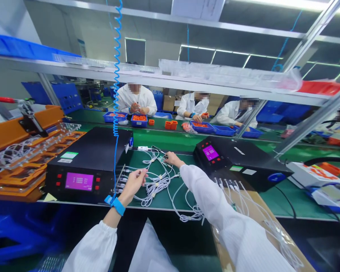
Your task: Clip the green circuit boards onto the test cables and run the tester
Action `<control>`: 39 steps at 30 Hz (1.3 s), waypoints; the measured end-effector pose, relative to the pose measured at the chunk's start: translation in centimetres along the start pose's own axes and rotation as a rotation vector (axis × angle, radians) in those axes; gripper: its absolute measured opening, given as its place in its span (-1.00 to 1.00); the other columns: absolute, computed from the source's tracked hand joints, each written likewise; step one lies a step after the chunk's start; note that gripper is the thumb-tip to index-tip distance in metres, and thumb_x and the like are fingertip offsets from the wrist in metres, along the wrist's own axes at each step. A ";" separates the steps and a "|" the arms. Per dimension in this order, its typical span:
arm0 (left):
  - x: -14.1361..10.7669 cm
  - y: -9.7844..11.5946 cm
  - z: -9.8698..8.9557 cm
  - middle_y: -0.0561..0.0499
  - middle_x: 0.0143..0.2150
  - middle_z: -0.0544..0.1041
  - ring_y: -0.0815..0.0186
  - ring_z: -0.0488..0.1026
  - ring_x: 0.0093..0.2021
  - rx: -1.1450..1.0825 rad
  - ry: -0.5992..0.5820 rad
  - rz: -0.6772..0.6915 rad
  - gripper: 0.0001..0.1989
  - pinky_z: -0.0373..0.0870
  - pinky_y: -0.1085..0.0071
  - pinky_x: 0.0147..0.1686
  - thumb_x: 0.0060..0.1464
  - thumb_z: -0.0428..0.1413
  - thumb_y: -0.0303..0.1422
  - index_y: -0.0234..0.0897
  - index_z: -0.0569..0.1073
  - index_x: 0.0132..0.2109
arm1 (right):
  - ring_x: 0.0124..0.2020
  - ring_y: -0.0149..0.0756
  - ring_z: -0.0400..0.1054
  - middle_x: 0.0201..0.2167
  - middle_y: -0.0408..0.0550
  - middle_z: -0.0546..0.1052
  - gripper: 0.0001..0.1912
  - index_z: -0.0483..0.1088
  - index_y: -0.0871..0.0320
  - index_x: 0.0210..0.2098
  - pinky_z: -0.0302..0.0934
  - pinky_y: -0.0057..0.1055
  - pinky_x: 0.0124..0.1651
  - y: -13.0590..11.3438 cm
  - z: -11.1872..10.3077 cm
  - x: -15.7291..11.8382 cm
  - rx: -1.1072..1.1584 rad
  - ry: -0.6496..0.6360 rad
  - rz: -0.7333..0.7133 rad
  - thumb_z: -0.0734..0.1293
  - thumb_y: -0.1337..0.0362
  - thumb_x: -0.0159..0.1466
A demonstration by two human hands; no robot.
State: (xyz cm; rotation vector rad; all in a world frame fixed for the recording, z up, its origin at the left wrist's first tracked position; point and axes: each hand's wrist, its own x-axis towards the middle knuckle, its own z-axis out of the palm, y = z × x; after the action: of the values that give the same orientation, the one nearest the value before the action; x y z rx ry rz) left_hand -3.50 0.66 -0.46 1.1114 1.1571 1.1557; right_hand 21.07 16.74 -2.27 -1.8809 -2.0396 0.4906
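Observation:
My left hand point(134, 184), with a blue wrist strap point(118, 206), is beside the plugs on the front of a black test box point(95, 151). Its fingers are curled with the tips close together; whatever they pinch is too small to make out. Beside it, white cables point(155, 185) lie in tied bundles on the green bench top. Farther back, my right hand point(174, 159) has its fingers closed at a small green circuit board point(162, 160) among the cables. The left box's screen point(79, 181) glows purple.
A second black box point(243, 158) with white leads stands at the right. An orange fixture rack point(31, 151) is on the left. A coiled blue cord point(117, 75) hangs in front. Across the bench, several people in white coats handle orange parts in blue trays point(202, 130).

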 end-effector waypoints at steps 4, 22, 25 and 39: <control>0.5 -0.6 0.1 0.03 -0.43 0.45 0.42 0.30 -0.51 0.060 0.027 0.019 -0.34 0.25 0.44 -0.51 -0.14 0.28 0.19 -0.38 0.55 -0.22 | -0.26 -0.20 0.49 -0.40 -0.01 0.59 -0.78 0.48 0.15 -0.42 0.22 -0.44 -0.23 0.4 0.1 0.3 -0.021 -0.010 -0.061 0.59 0.32 0.05; 7.3 -2.4 5.9 -0.01 -0.45 0.50 0.39 0.27 -0.52 0.146 -0.038 0.212 -0.44 0.13 0.46 -0.49 0.22 0.03 0.18 -0.29 0.43 -0.21 | -0.32 -0.31 0.38 -0.23 -0.09 0.56 -0.84 0.38 0.12 -0.14 0.20 -0.39 -0.20 -2.4 -1.7 -5.0 0.243 0.145 -0.476 0.34 0.21 0.31; 7.0 -2.6 5.9 0.06 -0.48 0.39 0.38 0.26 -0.51 0.162 -0.001 0.269 -0.45 0.15 0.44 -0.47 0.25 -0.01 0.18 -0.27 0.42 -0.24 | -0.23 -0.25 0.45 -0.20 -0.04 0.59 -0.83 0.45 0.13 -0.14 0.23 -0.37 -0.15 -2.9 -1.3 -5.4 0.241 0.179 -0.527 0.41 0.21 0.31; 5.7 -3.5 4.8 0.09 -0.51 0.30 0.33 0.24 -0.47 0.176 0.110 0.193 -0.58 0.17 0.42 -0.41 0.37 -0.06 -0.01 -0.20 0.28 -0.36 | -0.10 -0.17 0.46 0.02 0.10 0.52 -0.77 0.48 0.13 0.02 0.13 -0.37 -0.28 -5.3 0.0 -4.6 -0.260 0.165 -0.533 0.26 0.37 0.44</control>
State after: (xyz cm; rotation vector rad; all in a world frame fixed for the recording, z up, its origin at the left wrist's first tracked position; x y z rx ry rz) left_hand 1.79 5.84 -3.95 1.3306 1.2771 1.2960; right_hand 16.78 11.76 0.16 -1.3482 -2.4472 -0.0658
